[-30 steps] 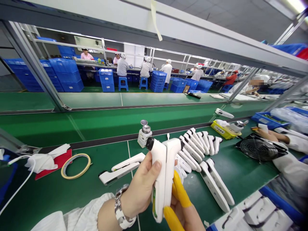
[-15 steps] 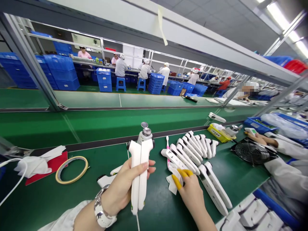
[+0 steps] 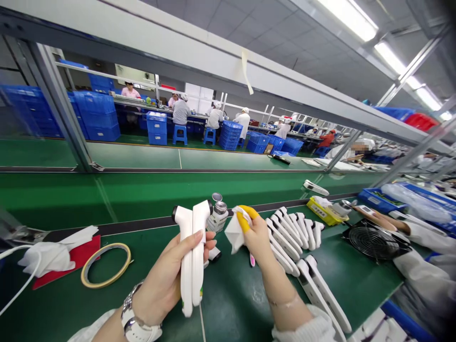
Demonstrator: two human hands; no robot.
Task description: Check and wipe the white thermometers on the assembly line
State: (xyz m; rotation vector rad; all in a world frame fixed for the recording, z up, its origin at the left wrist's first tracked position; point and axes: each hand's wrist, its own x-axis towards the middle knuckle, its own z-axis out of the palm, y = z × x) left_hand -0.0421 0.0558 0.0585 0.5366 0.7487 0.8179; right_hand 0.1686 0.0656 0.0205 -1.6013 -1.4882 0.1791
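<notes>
The left hand stays closed round two white thermometer guns, upright at 6 o'clock. The right hand, off the desk, now pinches a white wipe beside the solvent bottle, so wiping looks close.

We see left hand raised, fingers curled shut, watch at wrist; right hand extended forward, yellow-capped fingertips pinched.

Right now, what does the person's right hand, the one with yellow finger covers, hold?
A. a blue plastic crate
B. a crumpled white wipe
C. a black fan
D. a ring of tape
B: the right hand pinches a crumpled white wipe beside the small metal-capped white bottle, while the left hand holds the two white handheld devices.
</notes>
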